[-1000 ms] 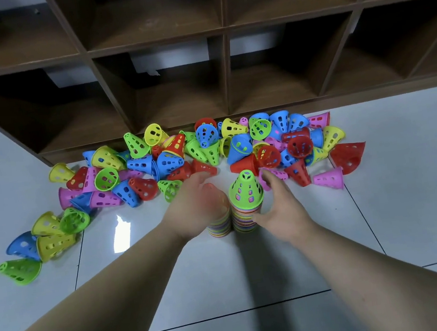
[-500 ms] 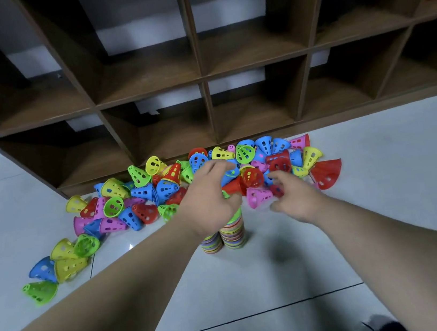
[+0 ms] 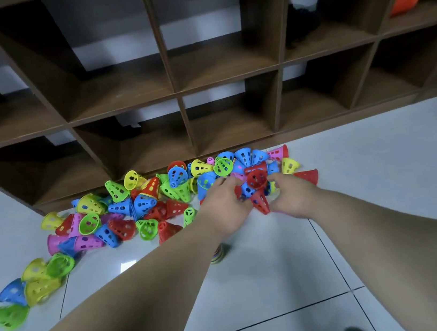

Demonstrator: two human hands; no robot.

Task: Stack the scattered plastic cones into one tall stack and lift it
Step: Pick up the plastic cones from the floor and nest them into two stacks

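Loose cones [image 3: 144,203] crowd the shelf [image 3: 174,95] — left forearm [image 3: 146,301] half-hides the stack [image 3: 218,255].

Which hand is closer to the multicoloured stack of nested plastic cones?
Left. The left hand is just past the multicoloured stack of nested plastic cones, almost over it; the right hand is farther off, to the stack's right.
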